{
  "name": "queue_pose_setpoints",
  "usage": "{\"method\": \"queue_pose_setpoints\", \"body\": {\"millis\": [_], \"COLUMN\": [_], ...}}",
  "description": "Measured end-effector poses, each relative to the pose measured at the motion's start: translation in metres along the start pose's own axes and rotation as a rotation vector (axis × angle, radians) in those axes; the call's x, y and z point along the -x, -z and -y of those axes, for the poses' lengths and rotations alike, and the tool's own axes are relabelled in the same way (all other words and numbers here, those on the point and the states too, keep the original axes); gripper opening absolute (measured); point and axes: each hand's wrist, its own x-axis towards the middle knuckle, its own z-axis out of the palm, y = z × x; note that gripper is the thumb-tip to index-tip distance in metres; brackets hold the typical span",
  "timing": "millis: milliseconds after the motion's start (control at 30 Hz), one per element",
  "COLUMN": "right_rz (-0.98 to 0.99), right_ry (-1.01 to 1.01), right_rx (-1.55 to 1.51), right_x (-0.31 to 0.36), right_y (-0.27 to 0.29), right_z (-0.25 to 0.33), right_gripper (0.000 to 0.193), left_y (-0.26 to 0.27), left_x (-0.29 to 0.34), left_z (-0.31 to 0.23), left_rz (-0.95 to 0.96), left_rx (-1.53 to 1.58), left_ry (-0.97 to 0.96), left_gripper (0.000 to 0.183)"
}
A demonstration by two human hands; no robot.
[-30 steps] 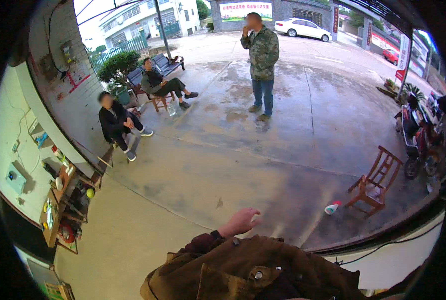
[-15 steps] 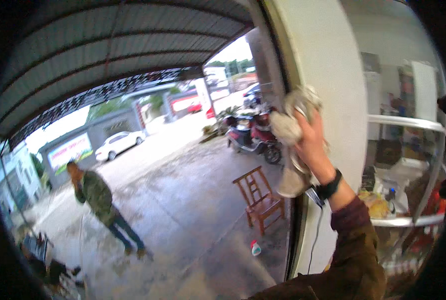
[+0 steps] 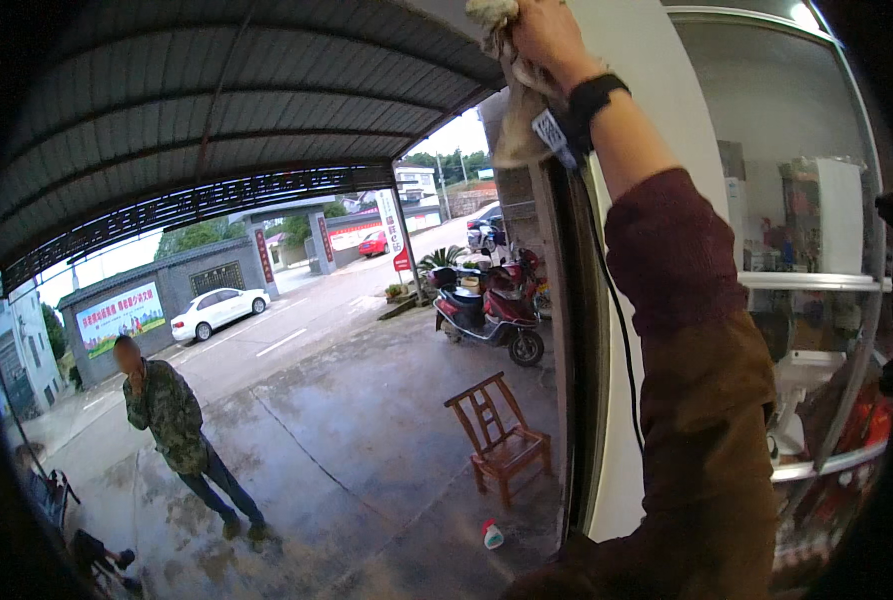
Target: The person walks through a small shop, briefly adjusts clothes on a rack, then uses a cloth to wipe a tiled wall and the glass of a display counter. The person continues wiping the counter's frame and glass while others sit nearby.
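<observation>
My right hand (image 3: 550, 40) is raised to the top of the view, its fingers closed round a bunched, beige-grey rag (image 3: 523, 125). Part of the rag bulges above the fingers, and a loose end hangs below them. The rag lies against the upper part of the dark door frame (image 3: 565, 300) at the edge of the white wall (image 3: 617, 450). On my right wrist is a black band (image 3: 597, 95) with a small labelled box and a black cable running down along the arm. My left hand is out of view.
A wooden chair (image 3: 502, 445) and a spray bottle (image 3: 492, 535) stand on the concrete outside. Beyond are parked scooters (image 3: 487, 310) and a white car (image 3: 220, 312). A person in a camouflage jacket (image 3: 172, 415) stands at left. A glass cabinet (image 3: 807, 281) is at right.
My right hand has moved up along the door frame with the rag, from mid-height to the top of the view. The arm is now stretched upward.
</observation>
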Motion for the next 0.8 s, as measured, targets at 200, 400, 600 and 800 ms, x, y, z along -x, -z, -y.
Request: {"method": "queue_pose_setpoints", "body": {"millis": [200, 400, 600, 800], "right_rz": [0.139, 0.227, 0.465, 0.543], "right_ry": [-0.008, -0.015, -0.14, -0.171], "right_rx": [-0.265, -0.128, -0.318, -0.281], "right_x": [-0.013, 0.161, 0.348, 0.407], "right_y": [0.01, 0.073, 0.192, 0.221], "right_z": [-0.002, 0.007, 0.051, 0.065], "right_gripper": [0.025, 0.045, 0.051, 0.052], "left_y": [-0.032, -0.073, -0.083, -0.048], "left_x": [0.005, 0.013, 0.022, 0.029], "left_z": [0.03, 0.136, 0.222, 0.197], "left_rz": [0.051, 0.045, 0.067, 0.067], "left_rx": [0.21, 0.792, 1.236, 0.864], "left_ry": [0.042, 0.041, 0.0, 0.061], "left_gripper": [0.036, 0.035, 0.035, 0.035]}}
